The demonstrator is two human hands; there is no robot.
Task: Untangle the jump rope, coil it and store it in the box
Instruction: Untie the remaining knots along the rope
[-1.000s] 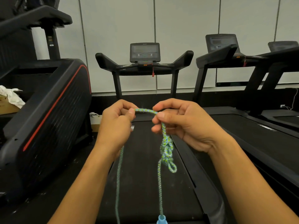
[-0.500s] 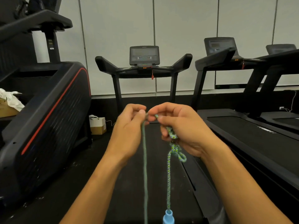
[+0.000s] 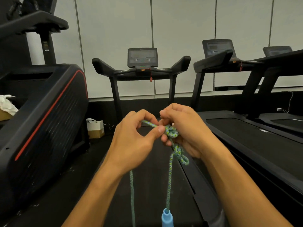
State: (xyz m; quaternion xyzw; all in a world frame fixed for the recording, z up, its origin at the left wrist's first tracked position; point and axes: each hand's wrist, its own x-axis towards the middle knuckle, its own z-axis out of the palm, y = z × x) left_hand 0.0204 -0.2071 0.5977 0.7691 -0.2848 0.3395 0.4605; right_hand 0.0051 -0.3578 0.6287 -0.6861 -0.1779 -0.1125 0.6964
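Held the jump rope (image 3: 169, 181) chest-high above the treadmill (image 3: 147, 185), between both hands. Left hand (image 3: 131, 143): thumb and forefinger pinched the strand just left of the knot (image 3: 171, 132), other fingers (image 3: 131, 115) curled; from under that hand a loose length hung straight down past the frame's bottom edge. Right hand (image 3: 185, 128): fingertips curled round the knot itself, gripping it from the right. Below the knot sat a second tangle with a small loop (image 3: 184, 159) sticking out, then a straight run down to the blue handle (image 3: 167, 218) at the bottom edge. Judged as the untangling step, early in the task; no coil made, and no storage box identified with certainty near the knot. To do it well: probably better to loosen than to pull. Feeding slack from the left pinch into the knot, widening one loop with the right fingertips, then drawing the free strand back through. Tugging both ends likely to tighten it. Lower tangle best left until the upper knot gives.
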